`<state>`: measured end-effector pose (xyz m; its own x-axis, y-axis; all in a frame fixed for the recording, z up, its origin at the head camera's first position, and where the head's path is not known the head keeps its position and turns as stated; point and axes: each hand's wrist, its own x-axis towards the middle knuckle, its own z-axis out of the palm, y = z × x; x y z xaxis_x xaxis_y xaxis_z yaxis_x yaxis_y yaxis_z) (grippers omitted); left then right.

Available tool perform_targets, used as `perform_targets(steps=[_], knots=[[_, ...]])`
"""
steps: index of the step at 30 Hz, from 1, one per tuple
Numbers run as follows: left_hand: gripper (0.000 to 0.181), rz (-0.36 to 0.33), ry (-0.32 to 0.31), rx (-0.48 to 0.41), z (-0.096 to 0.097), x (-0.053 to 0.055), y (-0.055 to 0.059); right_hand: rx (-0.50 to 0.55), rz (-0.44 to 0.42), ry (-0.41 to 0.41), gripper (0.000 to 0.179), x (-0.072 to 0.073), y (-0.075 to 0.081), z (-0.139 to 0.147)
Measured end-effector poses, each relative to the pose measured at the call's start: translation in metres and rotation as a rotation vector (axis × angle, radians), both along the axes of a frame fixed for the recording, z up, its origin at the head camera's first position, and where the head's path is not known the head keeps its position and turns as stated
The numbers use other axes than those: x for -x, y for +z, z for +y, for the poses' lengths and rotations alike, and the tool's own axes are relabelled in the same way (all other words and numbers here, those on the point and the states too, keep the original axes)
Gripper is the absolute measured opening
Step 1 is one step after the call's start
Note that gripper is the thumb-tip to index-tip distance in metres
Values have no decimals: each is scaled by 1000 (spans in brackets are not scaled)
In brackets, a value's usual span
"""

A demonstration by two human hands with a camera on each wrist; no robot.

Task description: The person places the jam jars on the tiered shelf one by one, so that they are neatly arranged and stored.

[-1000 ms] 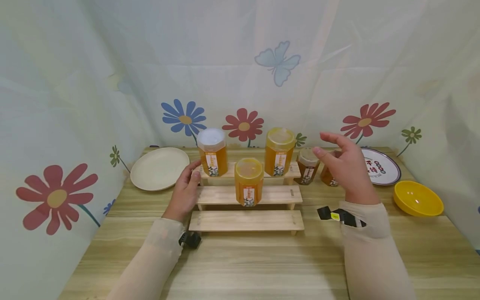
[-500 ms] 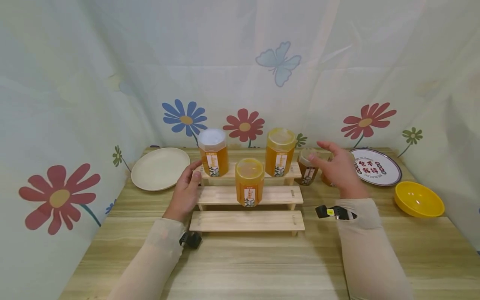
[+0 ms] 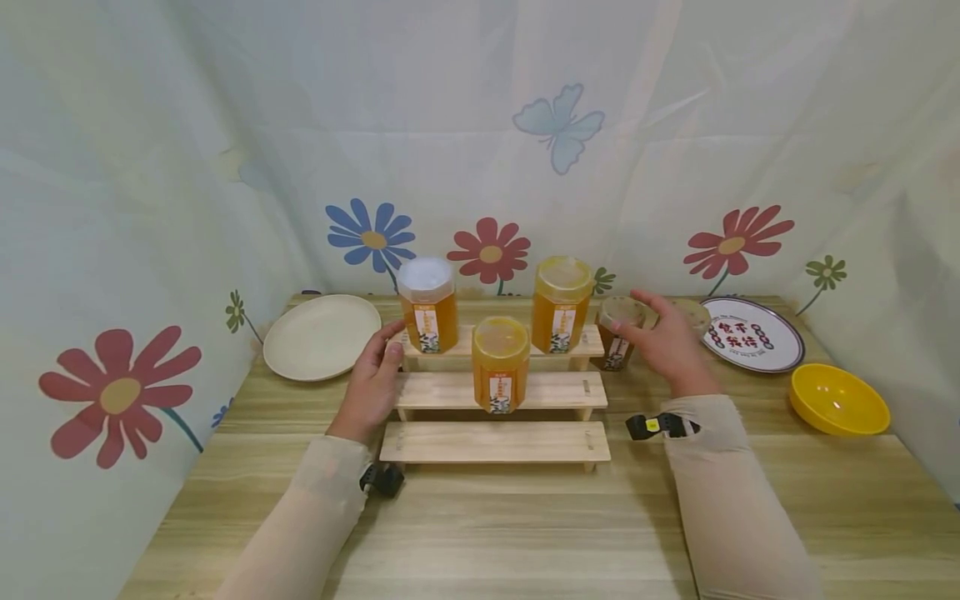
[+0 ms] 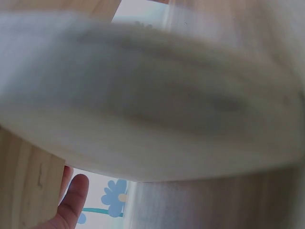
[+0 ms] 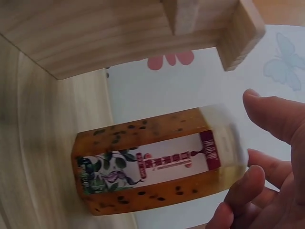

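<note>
**Loose reach over a seeded jar, with little room either side**

Your wood-grain desk [image 3: 525, 533] carries everything. On it stands the pale wooden three-tier rack [image 3: 495, 442]. The cream oval plate [image 3: 322, 337] lies left of it; the white dark-rimmed plate with red lettering [image 3: 752, 354] lies past your right hand [image 3: 672, 346], with the glossy yellow bowl [image 3: 836, 400] nearer you.

Your right hand is spread about the lid of the dark-specked amber jar with a purple-and-white label [image 5: 152, 162], upright on the desk just beside the rack's right end. Its thumb is clear of the lid; finger contact I can't tell. Closing on the lid alone could let the jar slip or tip. Your knuckles might nudge the pale-lidded jar [image 3: 693, 315] half hidden behind them.

Your left hand [image 3: 375, 375] lies relaxed at the top tier's left end; whether it touches is unclear. A push there could rock the white-lidded amber jar [image 3: 429, 321] and the yellow-lidded amber jar [image 3: 558, 317] on top, plus the yellow-lidded honey-coloured jar [image 3: 501, 371] on the middle tier.
</note>
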<state>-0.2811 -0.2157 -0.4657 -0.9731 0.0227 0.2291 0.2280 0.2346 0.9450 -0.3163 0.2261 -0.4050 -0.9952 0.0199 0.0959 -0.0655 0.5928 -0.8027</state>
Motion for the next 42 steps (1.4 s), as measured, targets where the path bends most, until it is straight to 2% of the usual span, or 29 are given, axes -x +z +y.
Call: perform_targets(steps=[5,14,29,42], knots=[[48,6,2,4,0,1,0,16,45,-5,76,6,-10,-1],[48,10,-4,-6,0,1,-2,59,66,-18,74,9,-19,-3],[50,1,-3,-3,0,1,-3,41,72,-23,78,7,-18,-1],[49,7,-5,-7,0,-1,-3,-21,59,47,78,8,-19,3]])
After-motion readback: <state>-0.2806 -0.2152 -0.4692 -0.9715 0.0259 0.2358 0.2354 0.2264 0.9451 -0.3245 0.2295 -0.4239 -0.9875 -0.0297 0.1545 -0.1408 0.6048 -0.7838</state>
